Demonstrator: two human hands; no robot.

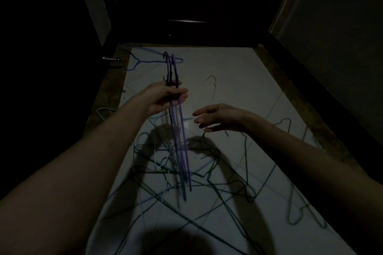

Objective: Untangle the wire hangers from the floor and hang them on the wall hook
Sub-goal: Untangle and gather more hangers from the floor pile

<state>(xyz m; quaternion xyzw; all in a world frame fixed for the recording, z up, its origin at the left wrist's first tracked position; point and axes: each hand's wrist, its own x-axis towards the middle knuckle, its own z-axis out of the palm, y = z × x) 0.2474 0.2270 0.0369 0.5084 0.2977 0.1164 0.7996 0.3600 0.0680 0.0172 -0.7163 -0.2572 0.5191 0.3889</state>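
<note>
My left hand (165, 97) grips a small bunch of purple and dark wire hangers (178, 130), seen edge-on, hooks up and lower ends hanging above the floor. My right hand (215, 117) hovers to the right of the bunch with straight fingers pointing left, holding nothing. Below both hands a tangle of green, blue and white wire hangers (207, 174) lies spread on the pale tiled floor (238, 80). No wall hook shows in the dim view.
A blue hanger (136, 62) lies at the far left near a door with a metal handle (110, 59). More loose hangers (298, 209) lie at the right. Dark walls close in on both sides, and a dark doorway stands ahead.
</note>
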